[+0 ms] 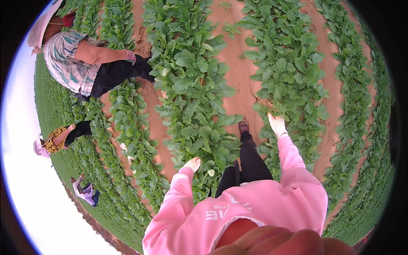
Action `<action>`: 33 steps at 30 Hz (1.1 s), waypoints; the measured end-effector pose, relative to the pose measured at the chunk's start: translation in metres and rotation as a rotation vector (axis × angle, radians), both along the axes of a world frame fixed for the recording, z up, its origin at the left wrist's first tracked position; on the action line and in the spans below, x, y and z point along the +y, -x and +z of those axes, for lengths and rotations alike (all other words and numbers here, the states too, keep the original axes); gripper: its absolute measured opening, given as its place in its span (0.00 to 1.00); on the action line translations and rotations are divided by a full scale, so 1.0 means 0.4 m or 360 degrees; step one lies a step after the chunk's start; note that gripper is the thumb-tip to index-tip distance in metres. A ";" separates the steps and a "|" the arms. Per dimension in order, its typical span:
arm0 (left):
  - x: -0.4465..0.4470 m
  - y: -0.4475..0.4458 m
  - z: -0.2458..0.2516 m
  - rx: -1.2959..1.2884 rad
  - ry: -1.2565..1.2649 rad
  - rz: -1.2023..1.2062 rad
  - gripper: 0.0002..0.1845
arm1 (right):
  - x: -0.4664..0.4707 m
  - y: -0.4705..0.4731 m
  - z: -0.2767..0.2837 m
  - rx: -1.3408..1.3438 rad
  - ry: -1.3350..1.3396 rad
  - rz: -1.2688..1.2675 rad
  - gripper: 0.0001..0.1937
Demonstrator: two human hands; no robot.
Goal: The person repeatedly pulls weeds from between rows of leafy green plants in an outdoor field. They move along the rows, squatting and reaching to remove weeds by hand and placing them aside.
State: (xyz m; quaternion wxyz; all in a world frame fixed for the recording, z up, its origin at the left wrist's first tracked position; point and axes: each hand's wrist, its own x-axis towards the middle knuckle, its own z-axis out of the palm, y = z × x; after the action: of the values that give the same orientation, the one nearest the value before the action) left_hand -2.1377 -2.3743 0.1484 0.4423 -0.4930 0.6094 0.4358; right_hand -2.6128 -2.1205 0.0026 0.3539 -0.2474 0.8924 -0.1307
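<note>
My right hand (278, 125), in a striped white work glove with soiled fingertips, reaches down to the edge of a row of leafy green crop plants (285, 78). Just beyond its fingertips is a brownish, dry-looking patch (267, 104) among the leaves. Foliage and the angle hide whether the fingers hold anything. My left hand (193, 164), gloved the same way, hovers over or rests against another leafy row (191, 92); its fingers look bent, and their grip is unclear. A pale leaf (211, 172) shows near it.
Bare reddish soil furrows (237, 79) run between the crop rows. My shoe (244, 125) stands in one furrow. At left, a person (92, 60) bends over nearby rows, with another person (59, 138) and a farther person (85, 191) beyond. A small weed clump (231, 30) grows ahead.
</note>
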 end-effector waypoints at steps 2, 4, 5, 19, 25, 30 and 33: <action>-0.014 0.014 0.025 0.0193 0.0228 0.0386 0.23 | 0.005 -0.006 0.106 0.0201 0.0520 -0.0278 0.25; -0.020 0.031 0.057 0.0364 0.0396 0.0779 0.21 | -0.008 0.012 0.195 -0.0066 0.0597 -0.0366 0.25; -0.022 0.037 0.075 0.0354 0.0443 0.0895 0.21 | -0.014 0.021 0.232 -0.0166 0.0676 -0.0380 0.24; -0.132 -0.050 -0.087 -0.0139 0.0339 0.0051 0.29 | -0.296 0.099 0.421 -0.0336 0.0517 0.0000 0.18; -0.287 0.216 -0.099 0.0269 0.0567 0.0426 0.26 | -0.367 0.309 0.346 -0.0413 0.0311 0.0052 0.17; -0.429 0.364 -0.125 0.0311 0.0370 0.0414 0.27 | -0.436 0.506 0.271 -0.0491 0.0179 -0.0059 0.19; -0.551 0.454 -0.168 -0.0064 0.0145 0.0018 0.31 | -0.460 0.586 0.253 -0.0267 -0.0119 0.0042 0.17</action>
State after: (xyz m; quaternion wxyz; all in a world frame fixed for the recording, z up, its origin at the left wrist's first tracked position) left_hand -2.3191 -2.5945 0.0813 0.4291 -0.5247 0.6169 0.4000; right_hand -2.8471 -2.3047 0.1038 0.4382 -0.2339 0.8605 -0.1129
